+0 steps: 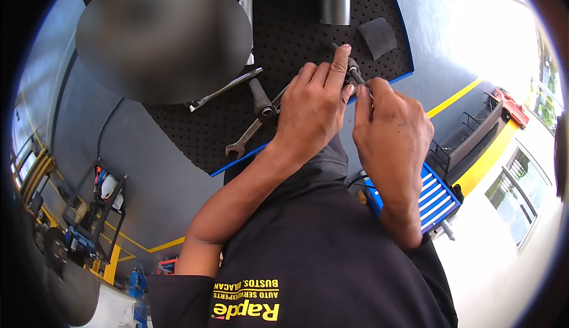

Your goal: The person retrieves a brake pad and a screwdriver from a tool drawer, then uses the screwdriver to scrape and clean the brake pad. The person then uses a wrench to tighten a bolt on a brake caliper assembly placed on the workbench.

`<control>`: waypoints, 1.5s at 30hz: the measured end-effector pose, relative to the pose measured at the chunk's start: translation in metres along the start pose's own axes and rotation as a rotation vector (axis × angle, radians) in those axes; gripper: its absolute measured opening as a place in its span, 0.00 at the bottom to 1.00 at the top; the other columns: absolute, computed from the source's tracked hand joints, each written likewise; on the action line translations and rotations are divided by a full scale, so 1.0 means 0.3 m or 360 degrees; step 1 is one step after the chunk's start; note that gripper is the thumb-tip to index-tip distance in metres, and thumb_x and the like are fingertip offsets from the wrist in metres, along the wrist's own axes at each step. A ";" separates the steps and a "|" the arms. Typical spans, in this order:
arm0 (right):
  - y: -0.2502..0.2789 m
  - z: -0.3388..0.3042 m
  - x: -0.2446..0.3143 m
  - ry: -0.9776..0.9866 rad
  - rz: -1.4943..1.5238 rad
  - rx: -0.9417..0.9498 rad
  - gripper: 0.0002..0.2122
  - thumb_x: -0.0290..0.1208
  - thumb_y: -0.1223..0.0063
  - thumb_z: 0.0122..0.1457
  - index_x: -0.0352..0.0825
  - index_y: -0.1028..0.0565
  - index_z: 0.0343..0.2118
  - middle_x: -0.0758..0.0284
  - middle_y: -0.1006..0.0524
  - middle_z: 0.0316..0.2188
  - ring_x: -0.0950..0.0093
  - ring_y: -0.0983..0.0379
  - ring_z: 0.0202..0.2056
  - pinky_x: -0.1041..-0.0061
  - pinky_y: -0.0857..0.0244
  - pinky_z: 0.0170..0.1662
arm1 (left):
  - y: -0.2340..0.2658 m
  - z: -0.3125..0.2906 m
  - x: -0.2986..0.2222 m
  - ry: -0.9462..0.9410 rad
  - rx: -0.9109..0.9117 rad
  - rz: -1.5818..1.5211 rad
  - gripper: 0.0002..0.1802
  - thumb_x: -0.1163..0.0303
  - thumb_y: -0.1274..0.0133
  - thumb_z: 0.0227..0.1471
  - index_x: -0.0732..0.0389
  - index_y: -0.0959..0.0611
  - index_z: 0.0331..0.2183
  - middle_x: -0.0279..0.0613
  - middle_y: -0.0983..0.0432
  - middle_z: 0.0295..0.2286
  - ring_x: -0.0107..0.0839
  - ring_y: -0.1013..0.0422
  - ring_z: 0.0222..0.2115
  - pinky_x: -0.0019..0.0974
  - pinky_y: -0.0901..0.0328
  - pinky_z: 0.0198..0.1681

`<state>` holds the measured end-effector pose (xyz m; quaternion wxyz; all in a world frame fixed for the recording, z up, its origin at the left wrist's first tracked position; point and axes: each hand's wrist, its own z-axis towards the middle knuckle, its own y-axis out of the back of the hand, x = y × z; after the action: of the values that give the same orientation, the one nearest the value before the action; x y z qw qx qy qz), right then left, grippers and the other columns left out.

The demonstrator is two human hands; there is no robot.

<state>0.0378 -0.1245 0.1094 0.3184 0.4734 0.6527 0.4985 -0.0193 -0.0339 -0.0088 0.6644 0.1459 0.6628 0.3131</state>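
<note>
Remotely, I watched the left hand [311, 104] and right hand [394, 120] grip a dark metal piece [358, 77] between one and two o'clock; a wrench [245, 139] showed toward nine.

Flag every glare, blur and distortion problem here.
Head view, upper right: glare washes out the floor; head view, upper left: a smooth oval blur hides whatever lies behind it; head view, rim: fisheye darkens the corners and bows the perforated black tabletop at its right side; head view, middle: left hand and right hand look fairly sharp.
</note>
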 end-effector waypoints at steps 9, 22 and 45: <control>0.007 0.008 0.010 -0.0022 0.0021 0.0039 0.10 0.31 0.42 0.67 0.30 0.19 0.32 0.55 0.16 0.25 0.55 0.15 0.29 0.58 0.22 0.35 | 0.007 0.000 -0.006 0.0019 0.0022 -0.0001 0.40 0.71 0.34 0.59 0.68 0.28 0.69 0.45 0.19 0.38 0.43 0.25 0.39 0.44 0.26 0.44; -0.045 0.061 0.015 0.0006 -0.0010 0.0076 0.09 0.30 0.41 0.65 0.28 0.17 0.34 0.53 0.15 0.27 0.55 0.14 0.30 0.59 0.20 0.35 | 0.003 -0.007 -0.005 -0.0001 0.0006 0.0019 0.38 0.72 0.35 0.59 0.68 0.27 0.68 0.45 0.19 0.37 0.42 0.24 0.39 0.45 0.26 0.44; 0.001 0.006 -0.003 -0.0025 0.0073 0.0026 0.13 0.35 0.42 0.69 0.29 0.17 0.33 0.55 0.15 0.27 0.54 0.14 0.29 0.57 0.21 0.35 | 0.013 0.005 -0.003 0.0011 0.0048 -0.0024 0.39 0.72 0.36 0.60 0.68 0.30 0.70 0.45 0.20 0.37 0.44 0.25 0.39 0.45 0.26 0.46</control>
<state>0.0398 -0.1248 0.1091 0.3080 0.4946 0.6433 0.4967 -0.0186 -0.0314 -0.0056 0.6621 0.1499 0.6707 0.2987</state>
